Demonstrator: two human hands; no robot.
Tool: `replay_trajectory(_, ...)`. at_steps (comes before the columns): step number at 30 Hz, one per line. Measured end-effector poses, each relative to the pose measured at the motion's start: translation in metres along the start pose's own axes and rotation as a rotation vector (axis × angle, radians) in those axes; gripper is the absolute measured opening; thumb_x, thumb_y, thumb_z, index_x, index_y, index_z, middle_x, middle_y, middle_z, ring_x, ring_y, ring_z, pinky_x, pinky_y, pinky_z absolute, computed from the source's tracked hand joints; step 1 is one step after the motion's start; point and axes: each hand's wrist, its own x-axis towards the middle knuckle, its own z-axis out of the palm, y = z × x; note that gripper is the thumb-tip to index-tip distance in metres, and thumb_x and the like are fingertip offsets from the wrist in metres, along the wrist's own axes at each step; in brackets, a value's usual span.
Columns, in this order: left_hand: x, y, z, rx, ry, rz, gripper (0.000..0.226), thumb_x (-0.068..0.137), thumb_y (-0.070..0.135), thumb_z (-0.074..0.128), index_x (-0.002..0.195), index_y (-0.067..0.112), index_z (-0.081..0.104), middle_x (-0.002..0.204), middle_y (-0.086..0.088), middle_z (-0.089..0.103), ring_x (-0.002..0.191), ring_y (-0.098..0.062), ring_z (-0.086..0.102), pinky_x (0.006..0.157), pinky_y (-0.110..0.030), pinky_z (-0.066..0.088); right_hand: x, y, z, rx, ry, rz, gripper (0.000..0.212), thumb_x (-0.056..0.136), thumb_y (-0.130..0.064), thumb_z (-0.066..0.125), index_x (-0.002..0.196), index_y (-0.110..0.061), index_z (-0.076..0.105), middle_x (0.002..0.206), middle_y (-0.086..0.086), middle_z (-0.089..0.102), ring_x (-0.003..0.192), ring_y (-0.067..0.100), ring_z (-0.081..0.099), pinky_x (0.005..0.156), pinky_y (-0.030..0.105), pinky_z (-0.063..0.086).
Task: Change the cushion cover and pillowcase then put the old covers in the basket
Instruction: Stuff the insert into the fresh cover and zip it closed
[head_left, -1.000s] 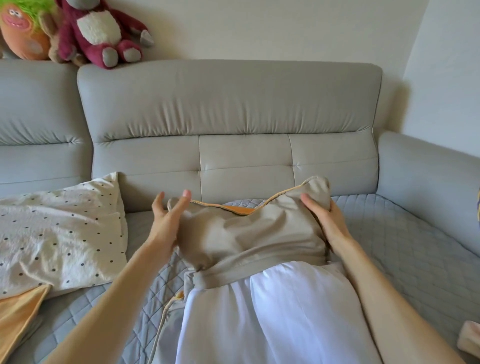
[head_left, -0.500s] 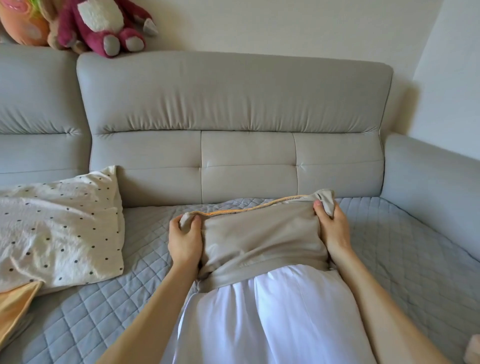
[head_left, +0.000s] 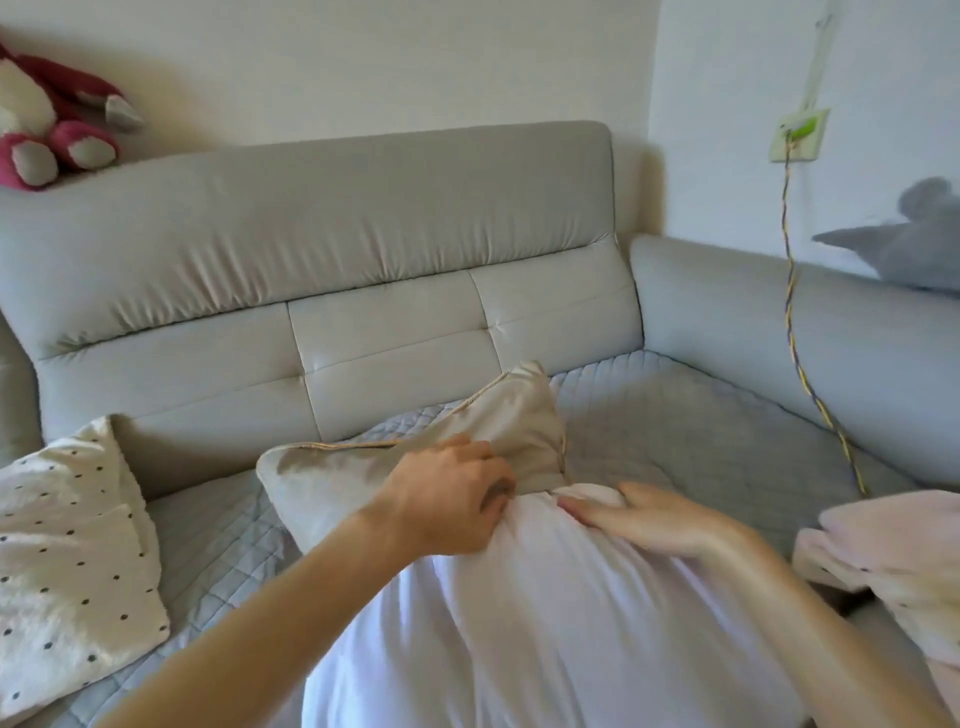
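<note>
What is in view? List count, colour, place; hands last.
sofa: one, grey, against wall
quilted mat: one, blue-grey, on seat
cover: one, beige, on cushion's far end
cushion: one, white, centre foreground
dotted pillow: one, cream, left
plush toy: one, pink-white, sofa top left
grey plush: one, grey, right armrest
cable: one, yellowish, right wall
cloth: one, pale pink, right edge
left hand: one, gripping cover
right hand: one, flat on cushion

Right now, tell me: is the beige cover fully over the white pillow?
No, most of the white pillow lies bare outside the beige cover.
</note>
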Motion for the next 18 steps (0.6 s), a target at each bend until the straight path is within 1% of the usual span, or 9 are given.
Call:
replay_trajectory(1, 0.007, 0.001, -0.002, 0.05, -0.128, -0.035, 0.029, 0.091, 0.047, 0.044, 0.106, 0.037, 0.066, 0.106, 0.015, 0.064, 0.104, -0.015, 0.06, 0.08, -0.035, 0.053, -0.007, 0.005, 0.003, -0.005, -0.002, -0.001, 0.064, 0.065, -0.098, 0.038, 0.11, -0.059, 0.061, 0.115, -0.025, 0.062, 0.11, 0.008, 0.056, 0.099, 0.027, 0.041)
replay_trajectory(3, 0.02, 0.006, -0.01, 0.216, -0.334, -0.05, 0.032, 0.09, 0.051, 0.045, 0.109, 0.035, 0.065, 0.111, 0.012, 0.064, 0.108, -0.018, 0.061, 0.083, -0.035, 0.051, -0.008, 0.017, 0.009, 0.073, 0.031, 0.063, 0.091, 0.051, -0.103, 0.045, 0.112, -0.038, 0.069, 0.111, -0.013, 0.067, 0.099, 0.01, 0.063, 0.091, 0.029, 0.049)
replay_trajectory(4, 0.026, 0.01, -0.015, 0.287, -0.407, -0.043, 0.033, 0.088, 0.05, 0.049, 0.11, 0.033, 0.065, 0.112, 0.01, 0.065, 0.108, -0.021, 0.061, 0.082, -0.034, 0.049, -0.009, 0.018, 0.012, 0.111, 0.021, 0.085, 0.095, 0.05, -0.1, 0.051, 0.111, -0.03, 0.07, 0.11, -0.007, 0.068, 0.095, 0.012, 0.065, 0.087, 0.029, 0.051)
replay_trajectory(6, 0.037, 0.023, -0.024, 0.401, -0.503, -0.024, 0.029, 0.086, 0.039, 0.057, 0.111, 0.027, 0.065, 0.108, 0.003, 0.063, 0.105, -0.025, 0.062, 0.073, -0.032, 0.043, -0.014, 0.013, 0.022, 0.237, 0.007, 0.081, 0.078, 0.062, -0.084, 0.065, 0.113, -0.024, 0.068, 0.109, -0.004, 0.069, 0.092, 0.013, 0.067, 0.083, 0.029, 0.052)
replay_trajectory(8, 0.045, 0.03, -0.031, 0.463, -0.536, -0.033, 0.018, 0.086, 0.028, 0.058, 0.101, 0.019, 0.063, 0.09, 0.001, 0.055, 0.095, -0.025, 0.063, 0.068, -0.031, 0.038, -0.02, 0.008, 0.035, 0.516, -0.057, -0.009, 0.055, 0.075, -0.062, 0.073, 0.116, -0.027, 0.068, 0.104, -0.006, 0.073, 0.091, 0.012, 0.07, 0.086, 0.029, 0.054)
replay_trajectory(11, 0.053, 0.027, -0.04, 0.475, -0.488, -0.073, 0.018, 0.089, 0.033, 0.053, 0.093, 0.017, 0.061, 0.084, 0.001, 0.053, 0.086, -0.026, 0.062, 0.067, -0.032, 0.041, -0.038, -0.005, 0.053, 0.817, -0.22, -0.229, 0.037, 0.081, -0.033, 0.078, 0.117, -0.035, 0.068, 0.11, -0.008, 0.074, 0.102, 0.014, 0.07, 0.095, 0.033, 0.053)
replay_trajectory(14, 0.045, 0.029, -0.032, 0.531, -0.449, 0.033, 0.026, 0.096, 0.042, 0.049, 0.106, 0.022, 0.061, 0.108, -0.003, 0.061, 0.101, -0.028, 0.062, 0.072, -0.033, 0.038, -0.045, -0.009, 0.07, 0.713, -0.086, -0.322, 0.05, 0.077, -0.027, 0.078, 0.119, -0.047, 0.061, 0.109, -0.022, 0.069, 0.1, -0.001, 0.065, 0.089, 0.019, 0.049)
replay_trajectory(15, 0.044, 0.03, -0.03, 0.507, -0.45, 0.041, 0.023, 0.096, 0.04, 0.048, 0.105, 0.023, 0.062, 0.11, -0.004, 0.061, 0.103, -0.029, 0.061, 0.073, -0.033, 0.038, -0.045, -0.01, 0.076, 0.653, -0.002, -0.329, 0.053, 0.076, -0.031, 0.076, 0.122, -0.047, 0.057, 0.111, -0.023, 0.066, 0.103, -0.001, 0.062, 0.091, 0.02, 0.047)
replay_trajectory(18, 0.052, 0.024, -0.046, 0.195, -0.498, -0.06, 0.016, 0.089, 0.03, 0.055, 0.073, 0.035, 0.057, 0.086, 0.006, 0.057, 0.092, -0.026, 0.059, 0.071, -0.031, 0.043, -0.04, -0.023, 0.099, 0.279, 0.251, -0.35, 0.051, 0.084, -0.044, 0.058, 0.133, -0.037, 0.047, 0.125, -0.011, 0.06, 0.118, 0.017, 0.052, 0.103, 0.035, 0.037)
